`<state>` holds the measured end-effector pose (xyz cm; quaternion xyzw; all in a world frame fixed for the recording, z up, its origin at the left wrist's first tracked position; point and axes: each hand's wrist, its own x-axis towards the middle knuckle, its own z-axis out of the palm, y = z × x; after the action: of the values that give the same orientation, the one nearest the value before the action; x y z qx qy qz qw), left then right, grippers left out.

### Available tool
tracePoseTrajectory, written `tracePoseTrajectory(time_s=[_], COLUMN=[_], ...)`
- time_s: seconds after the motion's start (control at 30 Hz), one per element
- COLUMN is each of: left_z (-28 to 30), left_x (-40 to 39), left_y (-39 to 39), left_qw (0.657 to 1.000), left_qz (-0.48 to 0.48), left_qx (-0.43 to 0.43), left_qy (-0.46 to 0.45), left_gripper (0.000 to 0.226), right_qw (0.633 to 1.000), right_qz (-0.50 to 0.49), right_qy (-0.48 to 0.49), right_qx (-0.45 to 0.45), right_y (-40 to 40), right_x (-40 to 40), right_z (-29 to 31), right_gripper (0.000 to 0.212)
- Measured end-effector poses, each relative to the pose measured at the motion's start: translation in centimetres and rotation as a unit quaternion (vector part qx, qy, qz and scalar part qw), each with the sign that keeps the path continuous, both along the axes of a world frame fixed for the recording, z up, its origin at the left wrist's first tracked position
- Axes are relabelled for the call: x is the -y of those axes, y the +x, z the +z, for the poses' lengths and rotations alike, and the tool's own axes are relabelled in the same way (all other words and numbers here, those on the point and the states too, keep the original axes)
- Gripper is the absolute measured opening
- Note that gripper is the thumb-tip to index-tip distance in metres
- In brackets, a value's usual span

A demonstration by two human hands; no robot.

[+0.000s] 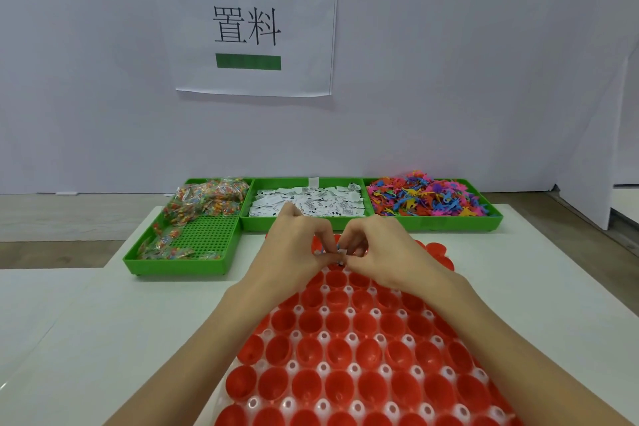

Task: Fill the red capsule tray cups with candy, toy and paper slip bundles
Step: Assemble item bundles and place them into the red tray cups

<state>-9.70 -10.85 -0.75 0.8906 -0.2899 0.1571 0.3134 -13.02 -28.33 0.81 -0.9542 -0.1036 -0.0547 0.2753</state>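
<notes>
Above the far end of the red capsule tray point(363, 349), left hand point(294, 245) and right hand point(377, 252) are pinching a small paper-and-toy bundle point(337, 251) together, fingers curled

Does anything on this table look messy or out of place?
Slightly: the colourful plastic toy figures heap above the rim of their green tray on the right, and the wall paper sign has a curled top-right corner.

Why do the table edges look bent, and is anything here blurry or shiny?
Head view: the wide-angle lens splays the white table edges outward; light is soft and even, shadows faint; the red cups show mild glare; the small bundle pinched between left hand and right hand is too blurred to read.
</notes>
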Motion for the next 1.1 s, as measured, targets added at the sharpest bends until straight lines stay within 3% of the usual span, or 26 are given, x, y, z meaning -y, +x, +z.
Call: tracePoseTrajectory(time_s=[0.17, 0.33, 0.57, 0.87, 0.97, 1.1], left_z=[1.0, 2.3, 2.1, 2.6, 2.7, 2.0], left_x=[-0.4, -1.7, -1.8, -1.6, -1.3, -0.5], left_y=[-0.4, -0.4, -0.1, -0.4, -0.6, -0.5], left_qw=[0.999, 0.990, 0.988, 0.993, 0.994, 0.993], left_qz=[-0.033, -0.091, -0.076, -0.074, -0.083, -0.087], left_qx=[-0.010, -0.013, 0.003, -0.008, 0.006, 0.039], left_qy=[0.021, 0.103, 0.137, 0.092, 0.066, 0.070], left_gripper=[0.015, 0.011, 0.018, 0.029, 0.016, 0.015], right_qw=[1.000, 0.999, 1.000, 1.000, 1.000, 1.000], right_qz=[-0.005, -0.008, -0.007, -0.013, -0.011, -0.007], right_qy=[0.015, 0.030, 0.005, 0.018, 0.019, 0.026], right_qx=[-0.012, -0.023, 0.001, -0.004, -0.003, -0.007], right_y=[0.0, -0.1, -0.2, -0.2, -0.2, -0.2], right_x=[0.1, 0.3, -0.1, -0.1, -0.1, -0.1], right_z=[0.0, 0.1, -0.1, -0.1, -0.2, -0.1], right_gripper=[0.013, 0.014, 0.015, 0.013, 0.012, 0.015])
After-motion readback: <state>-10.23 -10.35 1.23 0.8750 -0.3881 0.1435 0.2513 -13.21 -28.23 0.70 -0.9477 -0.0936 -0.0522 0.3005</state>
